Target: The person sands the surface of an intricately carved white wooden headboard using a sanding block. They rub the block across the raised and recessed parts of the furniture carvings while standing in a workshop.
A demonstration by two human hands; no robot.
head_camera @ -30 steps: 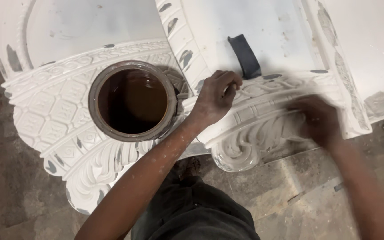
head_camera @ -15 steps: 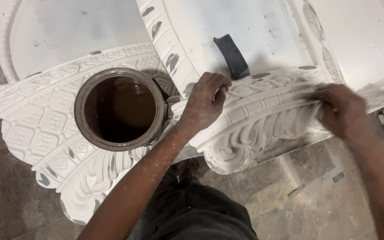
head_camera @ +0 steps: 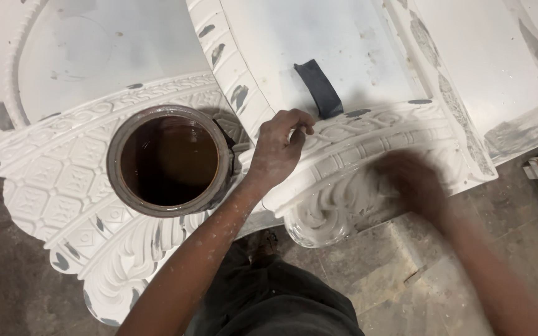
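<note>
On the carved white plaster moulding [head_camera: 350, 155], seen from your head, your left hand [head_camera: 278, 149] rests with fingers curled beside the brown bucket [head_camera: 169, 160]; your right hand [head_camera: 409, 180] is blurred, grip untellable

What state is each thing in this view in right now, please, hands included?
Left hand: fingers curled, resting on the carved white moulding.
Right hand: motion-blurred against the moulding's carved front; grip unclear.
Round tub: open, upright, holding dark brown liquid.
Dark strip: lying flat on the white panel.
Second carved moulding: white, chipped, with grey patches.
</note>
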